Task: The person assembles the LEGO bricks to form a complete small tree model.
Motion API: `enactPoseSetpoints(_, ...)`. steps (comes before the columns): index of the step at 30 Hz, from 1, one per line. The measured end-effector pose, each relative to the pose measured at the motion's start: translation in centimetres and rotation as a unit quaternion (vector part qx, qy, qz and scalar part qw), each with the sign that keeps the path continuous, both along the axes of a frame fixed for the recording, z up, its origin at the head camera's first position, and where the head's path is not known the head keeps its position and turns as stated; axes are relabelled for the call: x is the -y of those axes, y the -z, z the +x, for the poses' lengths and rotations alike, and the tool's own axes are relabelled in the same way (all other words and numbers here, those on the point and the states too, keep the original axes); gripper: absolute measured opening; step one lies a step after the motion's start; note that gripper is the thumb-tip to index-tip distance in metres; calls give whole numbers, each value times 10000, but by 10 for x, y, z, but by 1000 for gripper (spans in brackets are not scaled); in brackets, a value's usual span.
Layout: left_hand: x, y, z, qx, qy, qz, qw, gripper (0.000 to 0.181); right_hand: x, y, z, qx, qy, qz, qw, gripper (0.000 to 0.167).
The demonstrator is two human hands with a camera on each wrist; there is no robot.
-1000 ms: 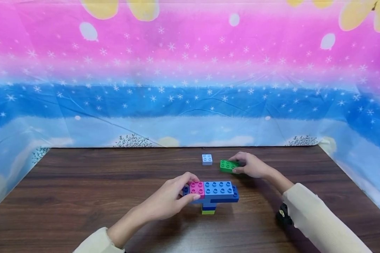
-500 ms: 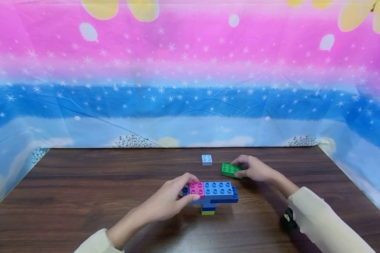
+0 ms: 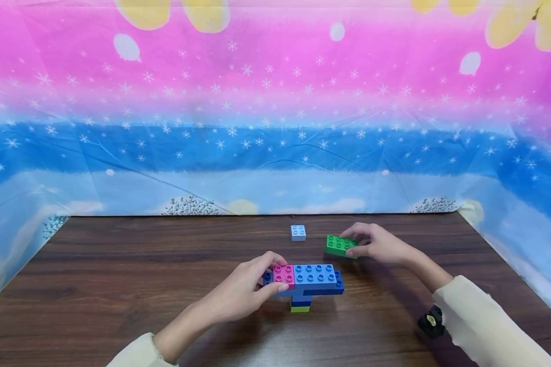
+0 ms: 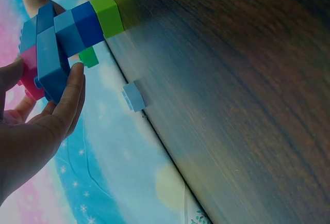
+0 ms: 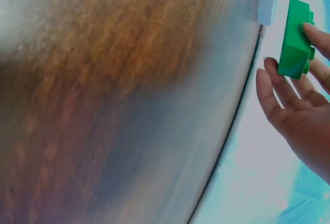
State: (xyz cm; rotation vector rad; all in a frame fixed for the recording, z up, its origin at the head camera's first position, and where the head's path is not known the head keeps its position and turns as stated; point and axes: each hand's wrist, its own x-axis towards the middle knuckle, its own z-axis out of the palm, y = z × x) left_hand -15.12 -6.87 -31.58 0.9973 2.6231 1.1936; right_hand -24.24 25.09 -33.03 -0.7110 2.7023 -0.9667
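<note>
Pinching green brick (image 3: 337, 246), right fingers (image 3: 359, 250) now farther from pale brick (image 3: 298, 233).

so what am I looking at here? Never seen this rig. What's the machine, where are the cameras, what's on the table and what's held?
No machine: it's a person working bare-handed, with three cameras. The head view looks forward and down over both hands. The two wrist views come from cameras worn on each wrist, so they look turned sideways.

The table is dark wood, with a printed cloth behind it. The left hand grips a T-shaped stack of toy bricks at its pink brick; a lime brick is at the foot. The right hand pinches a green brick, which the right wrist view shows lifted off the table. A pale brick sits alone beyond the stack, untouched.
</note>
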Motion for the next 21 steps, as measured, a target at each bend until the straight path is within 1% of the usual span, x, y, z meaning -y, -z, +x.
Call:
enactPoseSetpoints(4,0,0,0,11,-13,-1,10000,27,-1,-6,5,-25,-141,-52,9999,38)
enactPoseSetpoints(12,0,1,0,3,-8,30,10000,26,2,-19,13,-225,-543,-135,9982,36)
enactPoseSetpoints(21,0,1,-1,46,-18,50,10000,27,8,-33,22,-134,-912,-506,9945,35)
